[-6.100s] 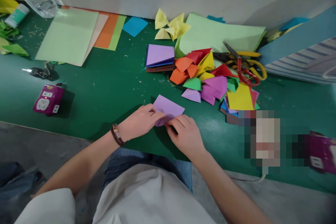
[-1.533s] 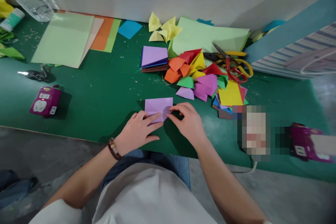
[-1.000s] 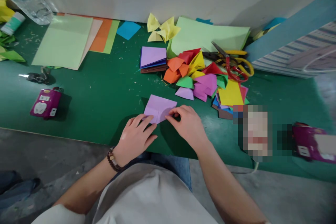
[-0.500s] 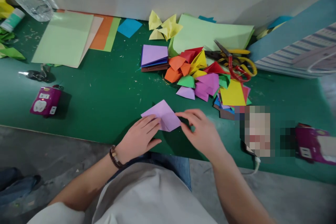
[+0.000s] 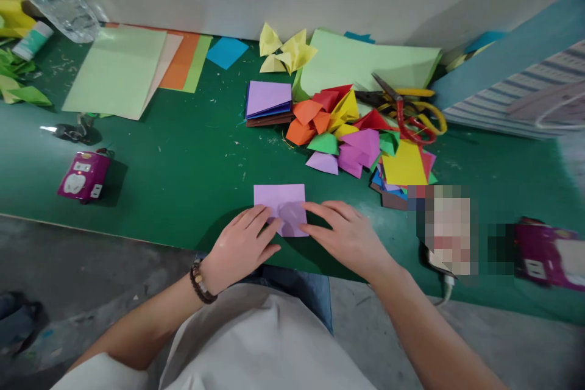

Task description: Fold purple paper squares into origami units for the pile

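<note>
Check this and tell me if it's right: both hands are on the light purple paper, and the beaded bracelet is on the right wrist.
One thing is wrong: the beaded bracelet is on the left wrist, as the head view shows. The rest is right: the left hand and right hand are both on the light purple paper.

A green table bears a blue paper square, a paper stack, keys and a magenta box.
</note>
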The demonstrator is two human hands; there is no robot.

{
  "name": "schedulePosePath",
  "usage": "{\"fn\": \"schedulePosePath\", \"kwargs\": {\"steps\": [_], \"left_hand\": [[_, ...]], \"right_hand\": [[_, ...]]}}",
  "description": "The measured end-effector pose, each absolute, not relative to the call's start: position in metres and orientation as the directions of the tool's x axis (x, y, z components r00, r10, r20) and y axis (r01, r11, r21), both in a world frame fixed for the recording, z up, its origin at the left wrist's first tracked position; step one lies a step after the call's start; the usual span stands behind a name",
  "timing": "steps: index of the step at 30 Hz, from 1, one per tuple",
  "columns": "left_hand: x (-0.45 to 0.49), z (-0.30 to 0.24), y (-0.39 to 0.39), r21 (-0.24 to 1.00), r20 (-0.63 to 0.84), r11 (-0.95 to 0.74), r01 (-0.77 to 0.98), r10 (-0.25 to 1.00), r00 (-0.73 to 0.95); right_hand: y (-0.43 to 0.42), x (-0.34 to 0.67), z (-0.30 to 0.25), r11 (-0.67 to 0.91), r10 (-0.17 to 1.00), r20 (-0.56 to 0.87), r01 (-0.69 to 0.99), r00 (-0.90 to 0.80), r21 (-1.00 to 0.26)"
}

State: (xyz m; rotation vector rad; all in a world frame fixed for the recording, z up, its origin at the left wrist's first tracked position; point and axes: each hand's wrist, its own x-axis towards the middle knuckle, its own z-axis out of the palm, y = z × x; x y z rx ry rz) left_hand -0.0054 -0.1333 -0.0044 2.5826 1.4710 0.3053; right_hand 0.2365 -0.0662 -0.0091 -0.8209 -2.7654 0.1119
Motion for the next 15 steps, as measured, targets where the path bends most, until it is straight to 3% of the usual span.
{"fn": "schedulePosePath", "kwargs": {"steps": [4,10,15], "left_hand": [[-0.011,-0.005,-0.139,0.242,0.06,-0.548,0.801,0.832,0.551],[-0.008,-0.006,-0.146,0.177,0.01,-0.556,0.812,0.826,0.563],[-0.008,-0.012,-0.153,0.164,0.022,-0.583,0.796,0.809,0.587]], "right_hand": [[-0.067,0.236,-0.006,0.843,0.522,0.176,0.473,-0.834,-0.257],[-0.049,0.225,-0.004,0.689,0.629,0.132,0.47,-0.766,-0.552],[-0.038,0.212,-0.002,0.602,0.676,0.021,0.536,-0.736,-0.592]]}}
